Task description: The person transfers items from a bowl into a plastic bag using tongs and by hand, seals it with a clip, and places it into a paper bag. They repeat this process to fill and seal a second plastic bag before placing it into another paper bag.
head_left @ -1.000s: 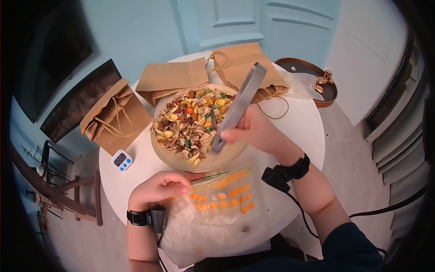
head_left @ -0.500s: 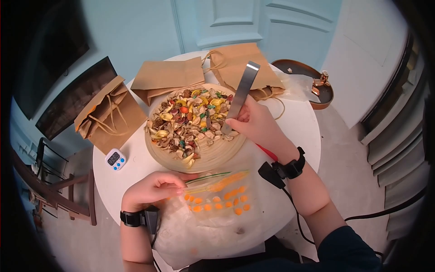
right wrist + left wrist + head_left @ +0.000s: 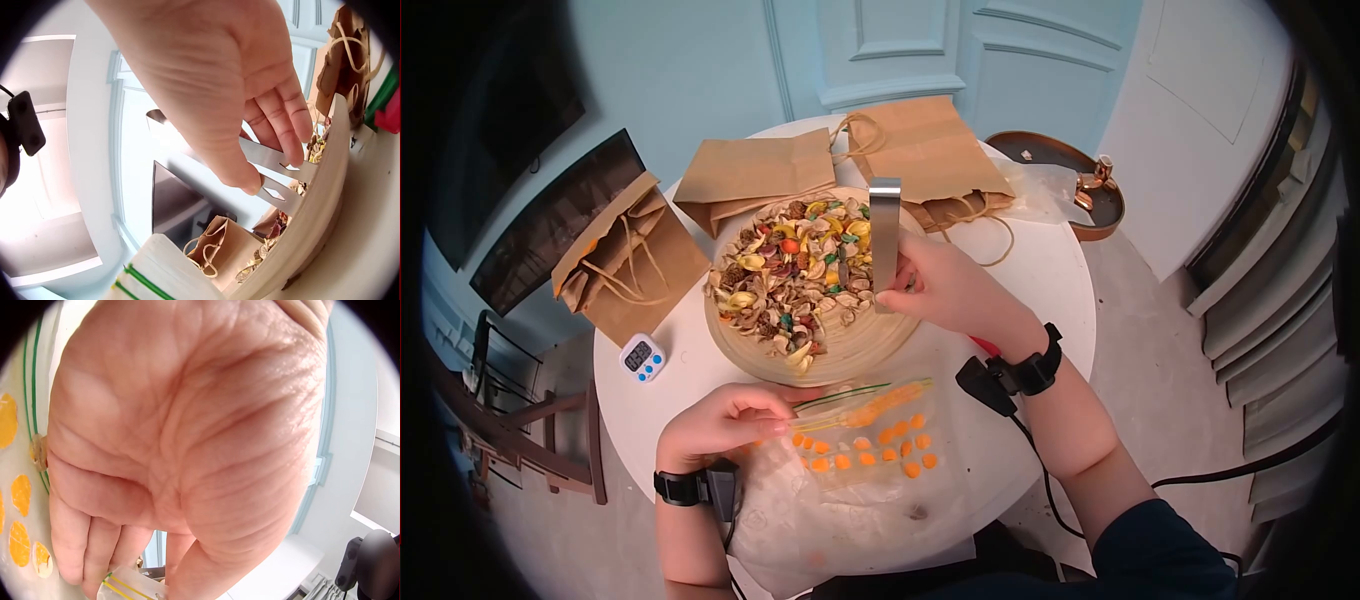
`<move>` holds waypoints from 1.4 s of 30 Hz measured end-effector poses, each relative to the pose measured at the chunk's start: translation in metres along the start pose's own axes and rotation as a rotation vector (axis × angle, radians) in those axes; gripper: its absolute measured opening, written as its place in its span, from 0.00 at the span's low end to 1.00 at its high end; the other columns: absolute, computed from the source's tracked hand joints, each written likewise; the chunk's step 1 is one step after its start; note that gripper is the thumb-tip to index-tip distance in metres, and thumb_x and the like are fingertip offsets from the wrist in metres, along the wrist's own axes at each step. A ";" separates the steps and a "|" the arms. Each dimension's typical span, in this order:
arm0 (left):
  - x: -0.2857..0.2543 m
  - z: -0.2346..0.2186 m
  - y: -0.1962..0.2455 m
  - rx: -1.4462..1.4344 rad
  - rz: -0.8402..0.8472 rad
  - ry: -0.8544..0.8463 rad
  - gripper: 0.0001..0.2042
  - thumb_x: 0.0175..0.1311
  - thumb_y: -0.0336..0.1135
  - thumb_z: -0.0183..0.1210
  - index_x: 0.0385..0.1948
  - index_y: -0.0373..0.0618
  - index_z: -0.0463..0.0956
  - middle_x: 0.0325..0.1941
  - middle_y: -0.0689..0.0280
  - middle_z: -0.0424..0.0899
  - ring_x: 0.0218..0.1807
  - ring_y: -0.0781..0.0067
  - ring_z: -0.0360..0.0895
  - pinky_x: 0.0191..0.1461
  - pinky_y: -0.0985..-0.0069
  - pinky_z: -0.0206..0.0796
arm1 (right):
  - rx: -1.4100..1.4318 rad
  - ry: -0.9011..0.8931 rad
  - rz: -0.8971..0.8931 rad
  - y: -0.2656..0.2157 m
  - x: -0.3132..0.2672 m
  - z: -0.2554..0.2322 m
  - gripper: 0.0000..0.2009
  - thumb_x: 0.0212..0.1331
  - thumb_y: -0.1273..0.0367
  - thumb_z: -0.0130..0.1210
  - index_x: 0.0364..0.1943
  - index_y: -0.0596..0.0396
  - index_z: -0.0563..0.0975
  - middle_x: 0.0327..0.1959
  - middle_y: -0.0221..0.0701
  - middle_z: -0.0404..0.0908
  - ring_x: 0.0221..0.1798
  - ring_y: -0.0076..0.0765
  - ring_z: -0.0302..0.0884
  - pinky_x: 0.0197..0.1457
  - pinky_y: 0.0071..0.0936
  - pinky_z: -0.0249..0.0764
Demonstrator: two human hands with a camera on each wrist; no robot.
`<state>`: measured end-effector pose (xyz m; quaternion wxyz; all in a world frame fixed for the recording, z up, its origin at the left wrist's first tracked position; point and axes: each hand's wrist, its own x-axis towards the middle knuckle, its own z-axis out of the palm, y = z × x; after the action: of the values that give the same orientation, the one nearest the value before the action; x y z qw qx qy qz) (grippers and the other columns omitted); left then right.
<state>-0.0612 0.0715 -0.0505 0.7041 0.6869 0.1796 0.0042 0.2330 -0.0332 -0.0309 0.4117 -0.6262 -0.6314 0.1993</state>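
Note:
My left hand [image 3: 730,420] pinches the edge of a clear zip bag [image 3: 840,500] printed with orange shapes, near its green and yellow seal lines. In the left wrist view the bag's corner [image 3: 128,584] lies between thumb and fingers. Metal tongs [image 3: 885,235] are held upright by my right hand [image 3: 950,285], their tips down at the right side of a round wooden plate [image 3: 850,365]. Dried petals and cones [image 3: 790,270] are heaped on that plate. The right wrist view shows the two tong arms [image 3: 275,156] apart, with thumb and fingers on them.
Brown paper bags stand at the left [image 3: 640,270], back [image 3: 760,175] and back right [image 3: 920,150] of the white round table [image 3: 1020,400]. A blue-and-white timer [image 3: 642,357] sits at the left. Clear plastic [image 3: 1040,190] and a brown oval tray [image 3: 1100,230] are at the far right.
My right hand has moved left and turned the tongs from slanted to upright, lowering them at the plate's right side. The left hand keeps its pinch on the clear bag.

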 end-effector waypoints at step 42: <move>0.004 -0.003 -0.005 0.037 0.092 -0.052 0.04 0.62 0.24 0.55 0.35 0.36 0.78 0.61 0.52 0.73 0.59 0.74 0.70 0.59 0.79 0.59 | 0.043 0.229 0.067 0.021 0.007 0.002 0.19 0.53 0.72 0.59 0.49 0.61 0.69 0.32 0.33 0.81 0.32 0.26 0.78 0.37 0.24 0.74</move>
<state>-0.0595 0.0748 -0.0559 0.6948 0.7072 0.1297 0.0154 0.2455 -0.0226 -0.0465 0.4875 -0.6569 -0.5543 0.1534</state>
